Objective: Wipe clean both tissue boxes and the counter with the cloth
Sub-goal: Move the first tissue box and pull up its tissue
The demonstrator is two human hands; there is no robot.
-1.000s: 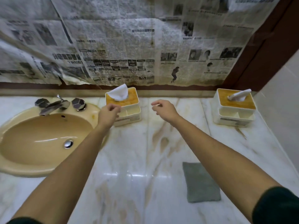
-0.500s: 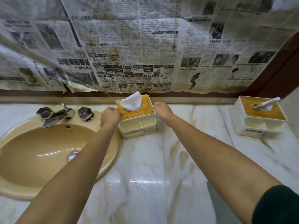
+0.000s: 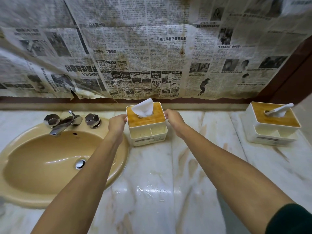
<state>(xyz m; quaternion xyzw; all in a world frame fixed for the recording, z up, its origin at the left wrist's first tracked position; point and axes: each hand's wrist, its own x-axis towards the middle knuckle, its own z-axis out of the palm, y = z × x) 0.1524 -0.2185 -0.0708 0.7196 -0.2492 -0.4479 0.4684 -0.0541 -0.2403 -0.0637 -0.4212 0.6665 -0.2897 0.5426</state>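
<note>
A cream tissue box [image 3: 147, 132] with a wooden lid and a white tissue sticking up stands on the marble counter [image 3: 152, 174] beside the sink. My left hand [image 3: 117, 123] grips its left side and my right hand [image 3: 173, 118] grips its right side. A second, matching tissue box [image 3: 271, 127] stands at the far right of the counter, apart from both hands. The grey cloth is hidden behind my right arm or out of view.
A beige sink [image 3: 50, 162] with a chrome tap [image 3: 67, 121] takes up the left. Stained newspaper [image 3: 152, 56] covers the wall behind. A low ledge [image 3: 67, 106] runs along the back of the counter. Water drops glisten on the marble [image 3: 148, 191].
My right hand has moved left and closed on the near box's right side, and my left hand has settled on its left side. The view has shifted, taking the cloth out of sight.
</note>
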